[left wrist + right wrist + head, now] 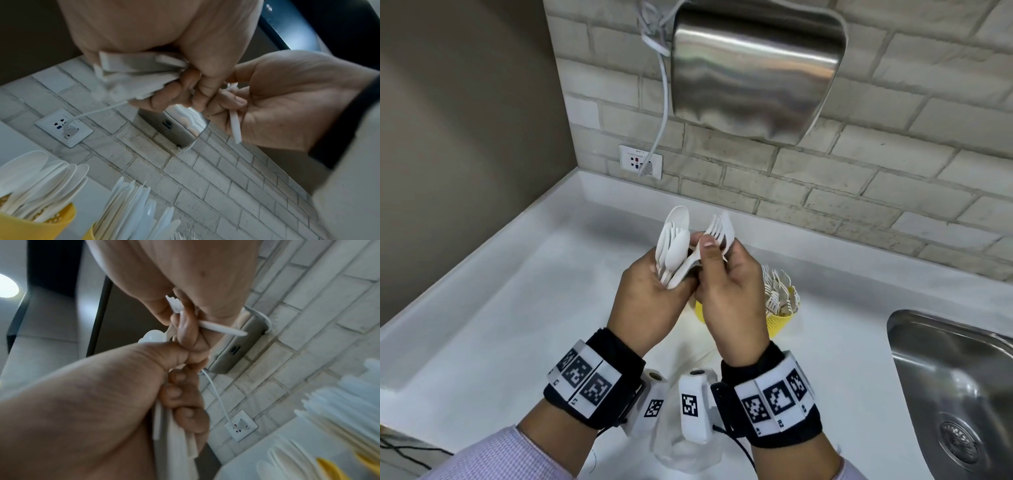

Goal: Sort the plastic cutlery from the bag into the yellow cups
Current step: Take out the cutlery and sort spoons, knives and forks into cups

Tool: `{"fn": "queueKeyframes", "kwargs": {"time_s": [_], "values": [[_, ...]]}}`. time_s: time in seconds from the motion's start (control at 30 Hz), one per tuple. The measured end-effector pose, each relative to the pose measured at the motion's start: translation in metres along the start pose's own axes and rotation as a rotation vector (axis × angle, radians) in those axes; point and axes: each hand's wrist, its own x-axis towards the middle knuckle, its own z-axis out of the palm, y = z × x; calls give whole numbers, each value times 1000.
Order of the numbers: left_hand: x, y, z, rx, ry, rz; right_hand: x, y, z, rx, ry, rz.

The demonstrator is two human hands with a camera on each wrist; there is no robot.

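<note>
While the left hand [650,291] grips a bundle of white spoons [671,246] above the white counter [500,308], the right hand [729,287] pinches a white fork [717,228] just beside them, and the 2 hands touch. Below the hands stands a yellow cup [782,320] with forks inside, and a clear bag [681,452] lies near the wrists. To the right is a steel sink [955,383].

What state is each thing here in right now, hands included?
left hand: grips a bunch of spoons.
right hand: pinches forks.
yellow cup: upright on the counter, holding forks.
plastic bag: lies crumpled by the wrists.
wall socket: cable plugged in.
</note>
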Motion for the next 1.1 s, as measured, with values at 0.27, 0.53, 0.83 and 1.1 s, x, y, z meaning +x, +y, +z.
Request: {"fn": "queueKeyframes", "kwargs": {"time_s": [0.27, 0.53, 0.83, 1.1], "values": [[1, -5, -2, -32, -114, -31, 5, -15, -15, 378, -112, 241], [0, -3, -8, -289, -308, -168, 12, -22, -33, 513, -223, 192], [1, -8, -4, -323, -301, -228, 8, -14, -28, 434, -294, 269], [-2, -4, 0, -324, -219, -216, -7, -9, -11, 437, -230, 293]]}}
